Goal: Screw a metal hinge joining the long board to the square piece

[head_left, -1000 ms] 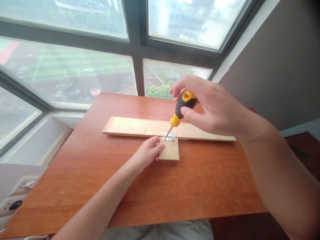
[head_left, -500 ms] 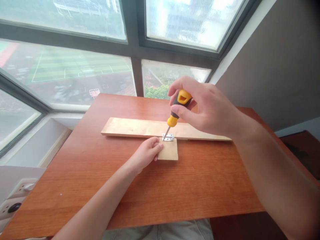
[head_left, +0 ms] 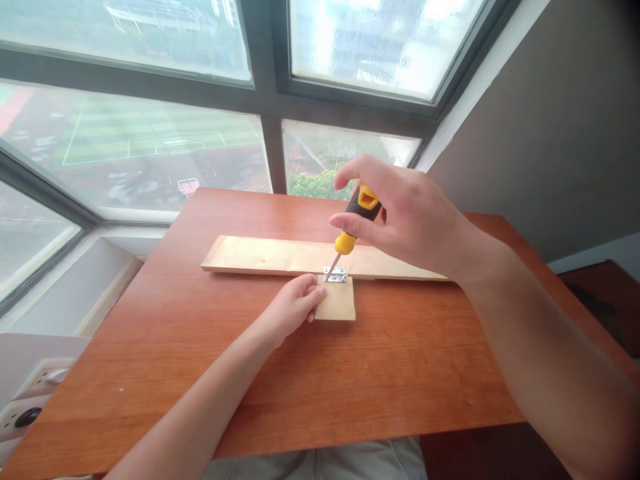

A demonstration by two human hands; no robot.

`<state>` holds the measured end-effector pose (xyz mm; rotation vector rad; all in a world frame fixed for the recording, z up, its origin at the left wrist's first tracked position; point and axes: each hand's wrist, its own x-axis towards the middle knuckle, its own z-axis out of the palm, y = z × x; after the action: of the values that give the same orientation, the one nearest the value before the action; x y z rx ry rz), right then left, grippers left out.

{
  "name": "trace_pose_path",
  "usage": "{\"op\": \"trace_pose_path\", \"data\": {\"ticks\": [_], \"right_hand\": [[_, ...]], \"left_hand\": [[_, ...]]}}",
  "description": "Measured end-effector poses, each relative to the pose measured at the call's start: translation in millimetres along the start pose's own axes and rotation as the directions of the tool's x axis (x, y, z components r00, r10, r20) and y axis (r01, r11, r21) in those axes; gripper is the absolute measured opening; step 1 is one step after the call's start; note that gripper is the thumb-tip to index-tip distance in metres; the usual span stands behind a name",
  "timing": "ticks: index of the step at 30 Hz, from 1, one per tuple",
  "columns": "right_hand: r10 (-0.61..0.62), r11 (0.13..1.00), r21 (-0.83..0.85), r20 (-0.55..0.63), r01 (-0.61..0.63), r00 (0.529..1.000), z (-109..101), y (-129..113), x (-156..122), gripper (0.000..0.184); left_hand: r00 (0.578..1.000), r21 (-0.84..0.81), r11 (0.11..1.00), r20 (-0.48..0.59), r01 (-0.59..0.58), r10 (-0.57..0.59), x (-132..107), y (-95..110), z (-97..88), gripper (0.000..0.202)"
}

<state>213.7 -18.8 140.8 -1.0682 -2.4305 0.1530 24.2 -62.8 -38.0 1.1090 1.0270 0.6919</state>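
Observation:
My right hand (head_left: 395,210) is around the handle of a yellow and black screwdriver (head_left: 361,203), its index finger and thumb spread off the grip. The screwdriver tilts, its tip down at the left side of a small silver hinge (head_left: 335,274). That hinge spans the joint between a long pale wooden board (head_left: 270,253) and a small square wooden piece (head_left: 336,303). With thumb and fingers, my left hand (head_left: 295,303) pinches the left edge of the small piece. Whether a screw sits under the tip is too small to tell.
A reddish-brown wooden table (head_left: 390,373) carries the boards. Large windows with a dark frame (head_left: 273,100) rise behind it. Wall sockets (head_left: 30,400) are low on the left, and a grey wall (head_left: 565,133) stands at the right.
My right hand's index finger and thumb have spread away from the screwdriver handle. The screwdriver tip stays at the hinge, and my left hand has kept its hold.

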Motion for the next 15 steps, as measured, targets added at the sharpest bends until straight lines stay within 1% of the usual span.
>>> {"op": "trace_pose_path", "data": {"ticks": [2, 3, 6, 8, 10, 12, 14, 15], "right_hand": [[0.035, 0.999, -0.037, -0.032, -0.036, 0.999, 0, 1, 0, 0.025], [0.036, 0.999, -0.020, -0.027, -0.036, 0.999, -1, 1, 0, 0.024], [-0.023, 0.994, 0.110, 0.068, 0.016, 0.997, -8, -2, -2, 0.024], [-0.042, 0.990, 0.139, 0.105, 0.027, 0.994, -10, -4, -2, 0.025], [0.008, 0.999, 0.051, 0.060, -0.011, 0.998, -7, -4, -1, 0.021], [0.079, 0.995, -0.062, -0.034, -0.081, 0.996, -4, -3, 0, 0.025], [0.119, 0.988, -0.092, -0.080, -0.126, 0.990, -2, -2, 0, 0.028], [0.113, 0.991, -0.067, -0.067, -0.118, 0.991, -3, -1, -1, 0.026]], "left_hand": [[1.000, 0.004, 1.000, -0.002, 0.005, -0.005, 0, 0, 0.1, 0.029], [1.000, 0.003, 1.000, -0.003, 0.007, -0.007, 0, -1, 0.2, 0.029], [1.000, -0.002, 1.000, -0.001, 0.007, -0.007, 0, -2, 0.0, 0.030], [1.000, -0.005, 1.000, 0.002, 0.003, -0.003, 0, -2, -0.2, 0.029], [1.000, -0.006, 1.000, 0.005, 0.000, 0.000, 1, -1, -0.3, 0.029], [1.000, -0.001, 1.000, 0.000, 0.002, -0.002, 1, 0, -0.3, 0.028], [1.000, 0.007, 1.000, -0.007, 0.007, -0.007, 0, 0, -0.2, 0.028], [1.000, 0.008, 1.000, -0.007, 0.009, -0.009, 0, 0, 0.0, 0.028]]}}
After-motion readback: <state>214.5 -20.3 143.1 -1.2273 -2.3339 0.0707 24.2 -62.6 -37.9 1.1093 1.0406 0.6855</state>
